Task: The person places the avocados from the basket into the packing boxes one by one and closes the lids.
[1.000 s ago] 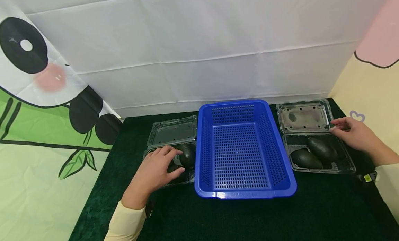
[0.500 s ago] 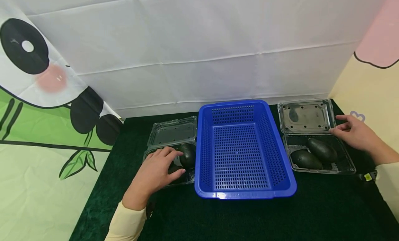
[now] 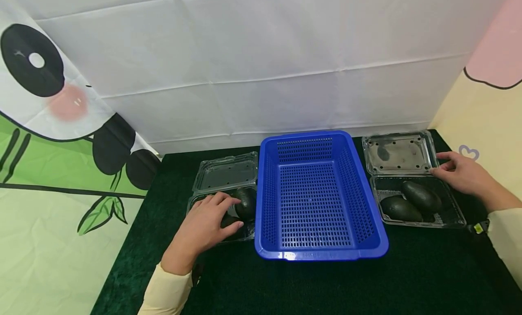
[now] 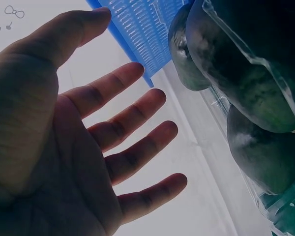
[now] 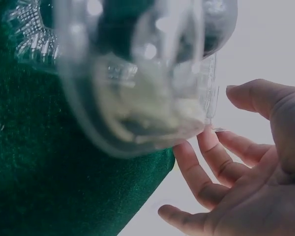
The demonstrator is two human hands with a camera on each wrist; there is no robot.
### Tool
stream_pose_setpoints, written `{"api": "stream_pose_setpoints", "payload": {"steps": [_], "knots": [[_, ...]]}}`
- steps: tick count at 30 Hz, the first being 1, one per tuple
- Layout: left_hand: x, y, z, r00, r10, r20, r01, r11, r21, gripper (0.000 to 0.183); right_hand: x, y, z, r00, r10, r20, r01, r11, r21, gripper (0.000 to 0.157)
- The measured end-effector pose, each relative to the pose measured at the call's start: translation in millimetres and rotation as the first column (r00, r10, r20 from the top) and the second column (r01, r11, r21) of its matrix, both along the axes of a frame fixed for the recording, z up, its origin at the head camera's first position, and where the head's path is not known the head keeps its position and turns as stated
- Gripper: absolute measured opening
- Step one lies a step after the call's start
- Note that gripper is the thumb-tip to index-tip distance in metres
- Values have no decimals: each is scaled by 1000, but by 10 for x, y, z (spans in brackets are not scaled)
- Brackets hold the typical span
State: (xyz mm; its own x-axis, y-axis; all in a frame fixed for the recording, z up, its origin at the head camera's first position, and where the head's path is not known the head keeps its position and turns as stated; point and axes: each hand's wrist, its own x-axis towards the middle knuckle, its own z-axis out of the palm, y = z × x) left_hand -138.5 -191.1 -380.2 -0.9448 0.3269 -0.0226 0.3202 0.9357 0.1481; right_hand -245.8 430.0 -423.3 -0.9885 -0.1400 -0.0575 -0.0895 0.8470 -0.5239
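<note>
My left hand [image 3: 201,224] hovers over the open clear plastic box [image 3: 228,172] on the left, fingers spread and relaxed. Dark green avocados lie in that box; one avocado [image 3: 246,204] shows at its right end, and the hand hides part of the rest. The left wrist view shows a gap between the fingers and the avocados [image 4: 241,64]. My right hand [image 3: 465,174] is beside a second open clear box [image 3: 399,154], fingertips touching the edge of its clear plastic [image 5: 137,135]. Two avocados [image 3: 422,197] lie in this box's near half.
Between the boxes stands a blue slotted plastic basket [image 3: 322,255]. A dark green cloth [image 3: 293,288] covers the table. White sheeting [image 3: 261,70] rises at the back, with printed panels at both sides.
The right box's lid has shifted slightly left over the last half second, and my right hand has moved a little with it. My left hand stays almost still.
</note>
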Motion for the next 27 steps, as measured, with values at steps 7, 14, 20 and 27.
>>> {"api": "stream_pose_setpoints", "payload": {"steps": [7, 14, 20, 27], "knots": [[-6, 1, 0, 1000, -1, 4, 1, 1000, 1, 52, -29, -16, 17, 999, -16, 31, 16, 1000, -2, 55], [-12, 4, -24, 1000, -6, 12, 6, 1000, 0, 54, -57, -34, 12, 999, -10, -31, 8, 999, -50, 41], [-22, 4, -41, 1000, -1, 19, 1, 1000, -4, 54, -54, -7, 51, 997, 17, -72, -21, 999, -50, 36], [-28, 16, -45, 1000, -6, 14, 6, 1000, 7, 54, 43, -13, 110, 984, -3, -178, 16, 998, 68, 34]]}}
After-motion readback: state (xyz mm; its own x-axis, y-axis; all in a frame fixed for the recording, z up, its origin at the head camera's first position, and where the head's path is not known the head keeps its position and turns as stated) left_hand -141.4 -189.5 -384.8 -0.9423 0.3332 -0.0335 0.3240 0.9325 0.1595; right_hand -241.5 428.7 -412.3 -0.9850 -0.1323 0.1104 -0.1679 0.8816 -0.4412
